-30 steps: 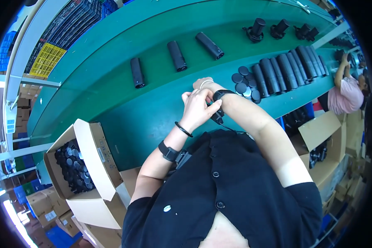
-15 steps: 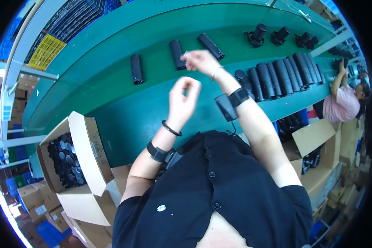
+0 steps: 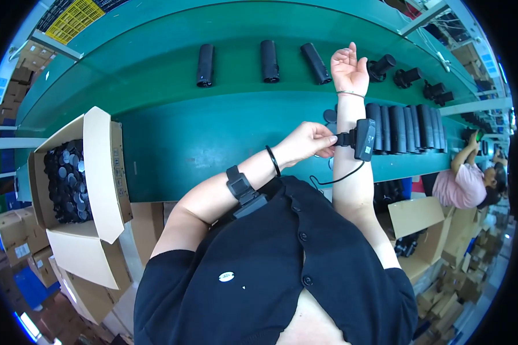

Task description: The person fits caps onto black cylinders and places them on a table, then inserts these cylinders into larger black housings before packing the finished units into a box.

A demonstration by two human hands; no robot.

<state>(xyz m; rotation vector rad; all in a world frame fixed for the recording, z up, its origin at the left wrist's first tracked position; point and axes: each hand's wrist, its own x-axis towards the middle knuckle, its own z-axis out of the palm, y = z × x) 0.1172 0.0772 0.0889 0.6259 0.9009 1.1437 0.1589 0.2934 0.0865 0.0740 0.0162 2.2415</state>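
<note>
My left hand (image 3: 309,144) pinches the end of a black strap (image 3: 344,139) that goes round my right forearm. On that strap sits a small black device (image 3: 365,140) with a thin cable (image 3: 328,183) hanging from it. My right hand (image 3: 350,72) is raised over the bench, palm up, fingers apart and slightly curled, holding nothing. Past it lie three separate black cylinders (image 3: 206,66) on the green surface. Black round caps (image 3: 330,115), partly hidden by my right forearm, lie beside a row of several black cylinders (image 3: 408,129).
An open carton of black discs (image 3: 69,178) stands at left. Black flanged parts (image 3: 407,77) are on the bench at far right. Another open carton (image 3: 415,221) sits below the bench at right. Beyond it, a person in pink (image 3: 459,187) works at the bench.
My right hand has moved right and turned palm up, away from the cylinders. My left hand has come across to my right forearm and taken hold of the strap there.
</note>
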